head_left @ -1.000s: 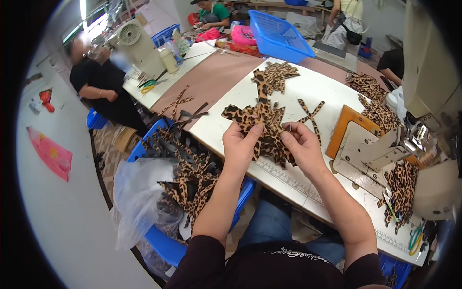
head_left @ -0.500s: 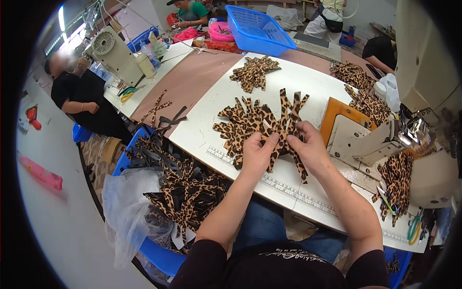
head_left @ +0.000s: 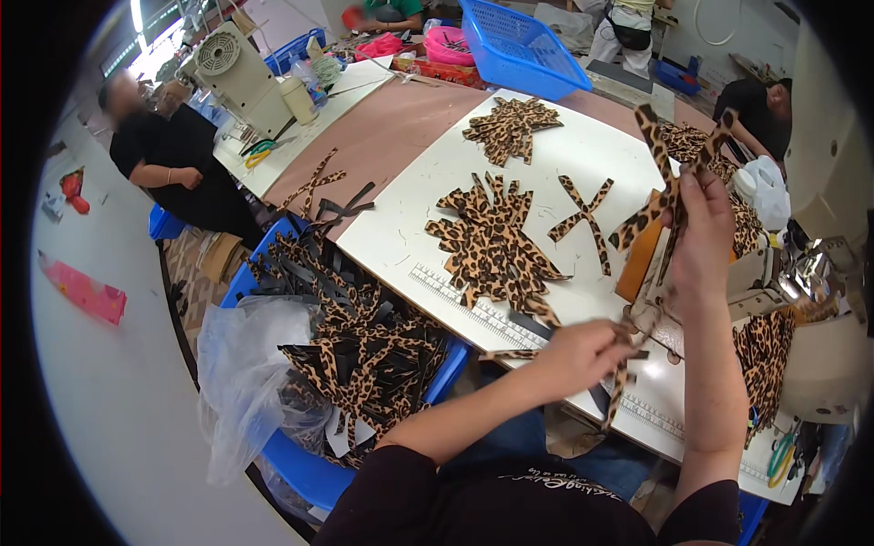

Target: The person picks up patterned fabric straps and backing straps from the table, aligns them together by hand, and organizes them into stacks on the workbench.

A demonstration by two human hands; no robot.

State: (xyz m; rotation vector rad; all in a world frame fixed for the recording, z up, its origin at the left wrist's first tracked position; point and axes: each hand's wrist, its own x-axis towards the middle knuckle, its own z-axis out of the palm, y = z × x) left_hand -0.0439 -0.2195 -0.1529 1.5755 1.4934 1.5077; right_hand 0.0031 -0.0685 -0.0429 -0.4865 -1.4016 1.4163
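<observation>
Moved apart since earlier: right hand (head_left: 704, 223), up, pinching leopard-print strips (head_left: 671, 187); left hand (head_left: 587, 355), down near edge of white table (head_left: 401, 218), blurred, fingers curled, grip cannot tell. Seemingly done: two piles (head_left: 496, 237) on table. Seemingly left: tangle (head_left: 364, 364) in blue tub (head_left: 300, 466).

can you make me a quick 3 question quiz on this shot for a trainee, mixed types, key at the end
1. True or false: the right hand holds leopard-print strips raised above the white tabletop.

2. Multiple choice: what colour is the bin beside the tabletop, heaped with tangled strips?
A) red
B) blue
C) yellow

3. Fill the gap: seen from the person's side, the lone X-shaped piece lies to the ____ of the larger leopard-print pile.

Key: 1. True; 2. B; 3. right
</observation>
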